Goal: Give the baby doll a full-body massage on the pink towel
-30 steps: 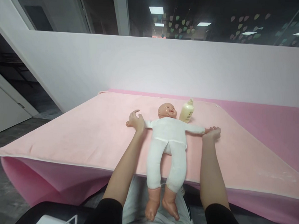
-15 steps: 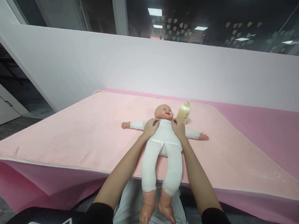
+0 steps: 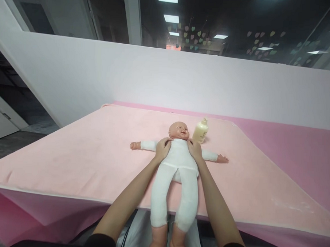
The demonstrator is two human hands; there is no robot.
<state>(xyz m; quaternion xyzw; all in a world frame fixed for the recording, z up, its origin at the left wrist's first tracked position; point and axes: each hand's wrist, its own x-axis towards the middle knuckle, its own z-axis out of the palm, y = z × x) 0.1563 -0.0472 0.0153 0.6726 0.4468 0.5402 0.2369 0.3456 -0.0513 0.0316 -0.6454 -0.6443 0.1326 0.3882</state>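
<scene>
A baby doll point(image 3: 181, 153) with a white cloth body lies on its back, head away from me, arms spread to both sides. Its feet hang past the near edge of the table. My left hand point(image 3: 163, 148) is wrapped over the shoulder on the left side of the picture, and my right hand point(image 3: 195, 149) is wrapped over the other shoulder. The fingers of both curl round close to the doll's neck, and their tips are partly hidden. Just beyond my right hand stands a pale yellow pump bottle point(image 3: 200, 131), upright beside the doll's head.
A peach blanket point(image 3: 84, 152) covers the table, over a pink cloth point(image 3: 297, 151) that shows at the right and hangs down in front. Behind the table rises a white half wall point(image 3: 161, 78) with dark glass above it.
The head view has tilted up a little, so everything sits lower in the picture. Both hands remain at the doll's shoulders, and the bottle stays in place.
</scene>
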